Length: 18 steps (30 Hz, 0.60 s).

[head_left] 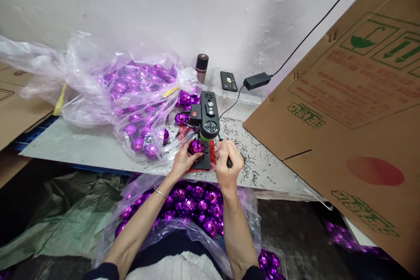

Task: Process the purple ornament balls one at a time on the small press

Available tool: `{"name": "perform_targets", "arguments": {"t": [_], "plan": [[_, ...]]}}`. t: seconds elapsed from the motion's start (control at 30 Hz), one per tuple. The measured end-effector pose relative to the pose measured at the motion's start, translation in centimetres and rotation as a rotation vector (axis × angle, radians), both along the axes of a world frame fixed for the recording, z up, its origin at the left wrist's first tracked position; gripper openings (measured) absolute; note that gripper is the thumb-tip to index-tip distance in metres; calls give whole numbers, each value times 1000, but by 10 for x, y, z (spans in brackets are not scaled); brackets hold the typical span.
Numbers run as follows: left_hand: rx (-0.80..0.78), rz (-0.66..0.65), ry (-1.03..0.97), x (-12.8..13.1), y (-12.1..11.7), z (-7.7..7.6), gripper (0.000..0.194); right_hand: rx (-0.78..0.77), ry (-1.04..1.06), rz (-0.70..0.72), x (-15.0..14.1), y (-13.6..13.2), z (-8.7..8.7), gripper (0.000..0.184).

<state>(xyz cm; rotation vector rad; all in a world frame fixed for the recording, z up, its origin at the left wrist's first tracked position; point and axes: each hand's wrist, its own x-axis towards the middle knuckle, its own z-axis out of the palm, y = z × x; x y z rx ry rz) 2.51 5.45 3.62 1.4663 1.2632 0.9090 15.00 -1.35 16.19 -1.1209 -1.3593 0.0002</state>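
Note:
Between the fingers and thumb of my left hand (184, 156) is a shiny purple faceted ball (196, 146). It sits beneath the head of a small black bench press (209, 115) with a red switch on its side. My right hand (229, 162) is closed around the black-ended handle (229, 163) of a metal lever at the press's right side. The press's dark base plate (205, 161) rests over something red on the table. My left fingers partly cover the ball.
A clear plastic bag of purple balls (131, 109) lies on the left of the table. Another open bag of balls (190, 203) is at my lap. A large cardboard box (344, 109) leans in from the right. A flask (201, 66), phone (229, 81) and power adapter (257, 81) stand behind; dark scraps (252, 153) litter the tabletop.

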Motion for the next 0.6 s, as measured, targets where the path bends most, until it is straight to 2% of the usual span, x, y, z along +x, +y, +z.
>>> {"name": "perform_targets", "arguments": {"t": [0.17, 0.23, 0.4, 0.6], "plan": [[288, -30, 153, 3, -6, -8, 60, 6, -7, 19, 2, -1, -2, 37], [347, -43, 184, 4, -7, -12, 59, 4, -10, 28, 3, -1, -3, 36], [384, -51, 218, 3, -5, -17, 60, 34, -19, 19, 3, -2, -11, 34], [379, -61, 200, 3, -5, -17, 55, 124, -86, 15, 4, -1, -46, 30]]}}
